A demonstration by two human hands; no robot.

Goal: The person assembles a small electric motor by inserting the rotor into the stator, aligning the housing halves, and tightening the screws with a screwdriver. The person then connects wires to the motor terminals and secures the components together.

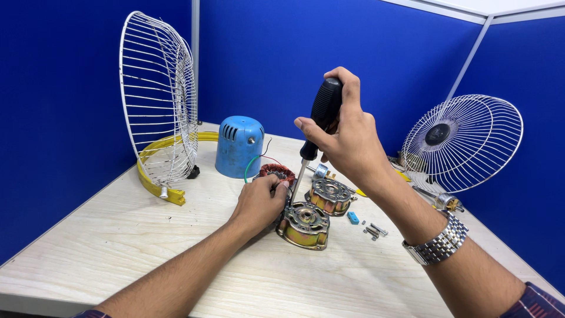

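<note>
Screwdriver (318, 126) with a black handle stands nearly upright in the right hand's (347, 138) closed grip, its tip down at the near motor end cover (304, 224) — mid-worktop (118, 235). Left hand (262, 203) is curled onto the stator (278, 172) just beside that cover. A second cover (329, 195) lies behind, loose screws (374, 231) to its right — a blue motor housing (239, 145) farther back.

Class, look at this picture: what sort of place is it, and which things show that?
Probably a repair workbench in a partitioned booth: blue partition walls, a wooden table, and a dismantled fan's wire guard and motor housings.
</note>
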